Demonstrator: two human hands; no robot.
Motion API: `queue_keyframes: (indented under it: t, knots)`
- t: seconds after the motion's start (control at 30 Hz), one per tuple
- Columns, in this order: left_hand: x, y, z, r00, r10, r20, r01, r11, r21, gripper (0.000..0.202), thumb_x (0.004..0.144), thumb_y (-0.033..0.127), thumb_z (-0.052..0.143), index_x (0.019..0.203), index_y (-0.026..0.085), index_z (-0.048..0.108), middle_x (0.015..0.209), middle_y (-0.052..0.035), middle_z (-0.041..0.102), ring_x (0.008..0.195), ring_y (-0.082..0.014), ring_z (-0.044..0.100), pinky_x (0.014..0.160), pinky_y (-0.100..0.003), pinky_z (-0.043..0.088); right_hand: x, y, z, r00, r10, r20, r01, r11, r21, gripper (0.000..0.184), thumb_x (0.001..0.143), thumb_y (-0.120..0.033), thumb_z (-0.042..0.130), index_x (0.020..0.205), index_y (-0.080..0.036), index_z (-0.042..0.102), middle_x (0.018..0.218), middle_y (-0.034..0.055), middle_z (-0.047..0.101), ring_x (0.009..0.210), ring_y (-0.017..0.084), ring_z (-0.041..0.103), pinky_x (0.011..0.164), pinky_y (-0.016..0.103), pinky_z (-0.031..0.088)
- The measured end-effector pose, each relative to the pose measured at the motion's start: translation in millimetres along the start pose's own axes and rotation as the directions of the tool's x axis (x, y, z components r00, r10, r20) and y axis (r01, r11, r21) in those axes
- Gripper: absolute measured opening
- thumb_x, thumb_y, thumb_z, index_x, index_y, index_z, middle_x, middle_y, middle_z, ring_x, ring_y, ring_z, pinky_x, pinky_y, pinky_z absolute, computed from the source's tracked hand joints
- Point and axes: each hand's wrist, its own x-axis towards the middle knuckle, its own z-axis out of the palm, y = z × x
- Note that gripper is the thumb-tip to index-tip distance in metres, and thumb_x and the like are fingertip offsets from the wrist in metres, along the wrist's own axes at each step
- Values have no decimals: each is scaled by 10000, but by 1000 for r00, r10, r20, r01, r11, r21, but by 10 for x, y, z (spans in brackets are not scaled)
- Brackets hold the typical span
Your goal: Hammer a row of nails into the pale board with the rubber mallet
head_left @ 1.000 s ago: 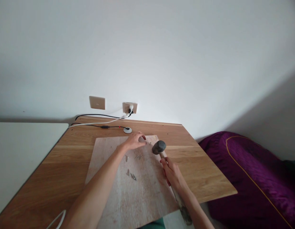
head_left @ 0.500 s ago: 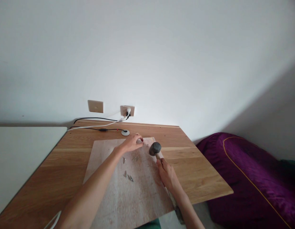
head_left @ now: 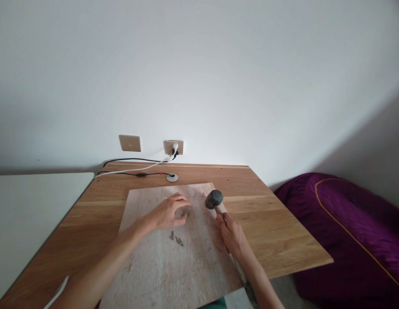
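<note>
My right hand (head_left: 232, 236) grips the handle of a mallet with a dark, rounded head (head_left: 214, 199), held over the right edge of a pale wooden board (head_left: 160, 266). On the board's left half, my left hand (head_left: 172, 211) is curved, thumb and fingers apart, with nothing visible between them. Its fingertips hover around a few thin metal pieces that look like nails (head_left: 187, 212). Closer to me lie several small metal pieces (head_left: 177, 239), too small to name surely. Small nail-like bits (head_left: 203, 194) stand near the board's far right corner.
The board rests on a wooden desk (head_left: 270, 223) against a white wall. Black and white cables (head_left: 131, 173) run along the back to a wall socket (head_left: 173, 147). A white panel (head_left: 31, 223) borders the left; a purple covered seat (head_left: 318, 240) stands at right.
My left hand has come back from the board's far right corner, toward me and left, to the loose nails. The mallet stays in my right hand with little movement.
</note>
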Motion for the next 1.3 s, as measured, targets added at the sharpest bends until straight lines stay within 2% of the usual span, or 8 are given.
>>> queue_keyframes:
  t: [0.13, 0.27, 0.43, 0.67, 0.83, 1.03, 1.17, 1.3]
  knots:
    - [-48, -52, 38, 1000, -10, -15, 10, 1000, 19, 390, 766, 76, 643, 1126, 197, 730, 1062, -75, 695, 1041, -257, 633, 989, -411, 521, -16, -7, -1, 1000, 9, -13, -9, 999, 33, 352, 1020, -484, 314, 821, -271, 511, 572, -5, 608, 500, 197, 582, 568, 290, 359]
    - [-51, -4, 37, 999, -8, -32, 10, 999, 52, 398, 736, 49, 632, 1092, 189, 741, 1023, -75, 673, 986, -242, 628, 921, -383, 534, -18, -8, 1, 999, -29, -37, 30, 999, 33, 341, 1018, -486, 330, 810, -274, 497, 576, 1, 606, 546, 206, 601, 587, 291, 345]
    - [-49, 47, 47, 998, 23, -55, -19, 997, 80, 297, 773, 47, 636, 997, 198, 759, 917, -52, 650, 887, -208, 617, 811, -332, 525, -9, -18, -10, 1000, -15, 6, 15, 999, 31, 328, 1014, -477, 306, 827, -277, 487, 571, -7, 578, 547, 210, 590, 601, 293, 346]
    - [-47, -40, 81, 995, 25, -93, -18, 997, 78, 160, 870, 66, 639, 908, 198, 721, 888, -49, 677, 882, -205, 630, 820, -327, 517, -9, -53, -29, 1000, 1, 23, -1, 1000, 3, 312, 1003, -468, 299, 825, -279, 473, 559, -9, 553, 556, 220, 596, 615, 303, 346]
    - [-49, -122, 117, 993, -27, -113, 35, 997, 74, 183, 857, 31, 634, 848, 202, 699, 848, -31, 681, 803, -182, 631, 778, -298, 499, -20, -32, -11, 999, -31, -6, 31, 999, -8, 324, 1010, -473, 293, 830, -275, 477, 617, 13, 606, 622, 228, 632, 625, 307, 342]
    - [191, -245, 4, 982, -127, -138, 110, 986, -126, 115, 918, 115, 617, 888, 180, 706, 842, -19, 666, 777, -156, 648, 759, -259, 492, -29, -32, -9, 1000, -31, -7, 31, 1000, -3, 340, 1021, -478, 288, 842, -272, 489, 575, -9, 574, 579, 220, 610, 617, 306, 344]
    - [388, -385, -28, 980, -129, -153, 114, 988, -105, 113, 935, 190, 616, 884, 182, 716, 908, -38, 667, 849, -182, 656, 818, -296, 503, -26, -35, -10, 1000, -21, -12, 21, 1000, -18, 326, 1034, -440, 314, 839, -268, 509, 618, 16, 630, 627, 229, 650, 614, 299, 356]
    - [402, -485, 36, 975, -135, -177, 115, 986, -121, 114, 951, 193, 592, 916, 184, 700, 901, -44, 703, 870, -196, 660, 845, -312, 506, -26, -26, -1, 998, -48, -42, 47, 999, -25, 321, 1043, -411, 335, 850, -260, 542, 705, 52, 698, 709, 244, 693, 628, 293, 374]
